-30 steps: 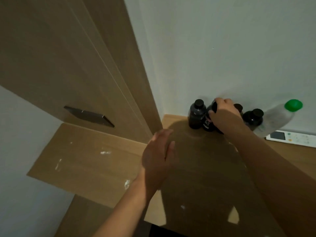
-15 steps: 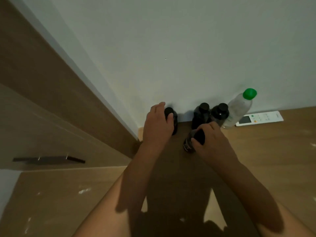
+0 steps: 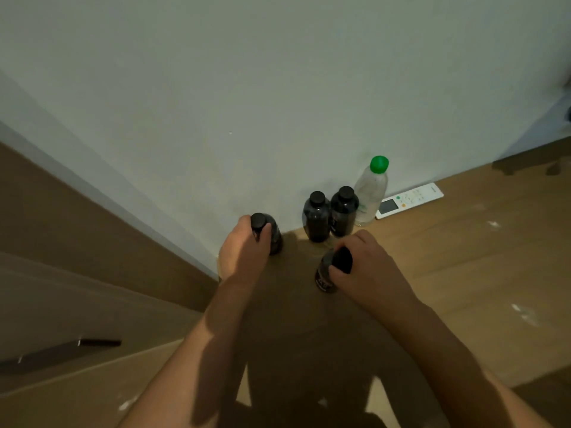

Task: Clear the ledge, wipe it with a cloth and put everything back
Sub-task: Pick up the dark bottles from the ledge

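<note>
Left grip (image 3: 244,251) curled round one dark bottle (image 3: 272,237), right grip (image 3: 367,264) round another dark bottle (image 3: 324,278).

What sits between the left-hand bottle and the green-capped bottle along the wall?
Head view: two dark bottles standing side by side, between the left hand's bottle and the green-capped bottle.

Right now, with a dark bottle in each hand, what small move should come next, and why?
Probably lift both bottles off the ledge and set them aside. The left hand grips one dark bottle by the wall, the right hand grips another, and clearing comes first.
</note>
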The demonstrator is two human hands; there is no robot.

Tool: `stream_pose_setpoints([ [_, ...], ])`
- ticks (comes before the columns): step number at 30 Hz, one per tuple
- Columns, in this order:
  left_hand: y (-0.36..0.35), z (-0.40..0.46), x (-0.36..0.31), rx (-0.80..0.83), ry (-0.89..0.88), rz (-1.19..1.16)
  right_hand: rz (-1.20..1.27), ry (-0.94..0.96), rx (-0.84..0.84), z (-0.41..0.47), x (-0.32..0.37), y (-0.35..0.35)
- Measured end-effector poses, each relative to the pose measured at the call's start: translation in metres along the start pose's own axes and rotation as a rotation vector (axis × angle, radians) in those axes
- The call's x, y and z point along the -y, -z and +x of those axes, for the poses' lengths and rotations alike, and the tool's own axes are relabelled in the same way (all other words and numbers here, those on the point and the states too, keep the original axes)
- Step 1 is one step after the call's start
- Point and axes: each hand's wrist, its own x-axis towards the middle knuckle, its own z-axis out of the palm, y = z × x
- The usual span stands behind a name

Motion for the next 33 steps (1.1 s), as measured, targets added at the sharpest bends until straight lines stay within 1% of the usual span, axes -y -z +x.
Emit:
stream_pose_setpoints([
  [4, 0.037, -0.035, -0.020, -0.060, -0.061, -0.196, 0.008, 0.020, -0.060, -0.004, 0.009, 0.007],
  [6, 0.049, -0.044, -0.026, -0.068, -0.106, -0.253, 0.018, 0.012, -0.079, -0.007, 0.012, 0.008],
  [8, 0.054, -0.049, -0.028, -0.087, -0.174, -0.266, 0.019, 0.008, -0.098, -0.010, 0.014, 0.007],
  [11, 0.049, -0.056, -0.029, -0.172, -0.317, -0.224, 0.025, -0.008, -0.114, -0.014, 0.011, 0.005],
  [16, 0.032, -0.066, -0.045, -0.179, -0.398, -0.232, 0.029, -0.069, -0.168, -0.029, -0.004, 0.013],
  [18, 0.028, -0.072, -0.059, -0.140, -0.415, -0.255, 0.035, -0.110, -0.188, -0.036, -0.012, 0.021],
  [21, 0.021, -0.082, -0.086, 0.060, -0.385, -0.324, 0.063, -0.195, -0.203, -0.050, -0.029, 0.037],
  [23, 0.013, -0.088, -0.103, 0.152, -0.396, -0.291, 0.075, -0.222, -0.230, -0.062, -0.043, 0.049],
  [26, -0.005, -0.104, -0.130, 0.194, -0.480, -0.262, 0.076, -0.255, -0.289, -0.086, -0.069, 0.068],
  [29, -0.029, -0.129, -0.163, 0.184, -0.591, -0.270, 0.078, -0.275, -0.365, -0.114, -0.103, 0.092],
  [33, -0.064, -0.175, -0.219, 0.242, -0.666, -0.247, 0.088, -0.375, -0.387, -0.165, -0.153, 0.130],
])
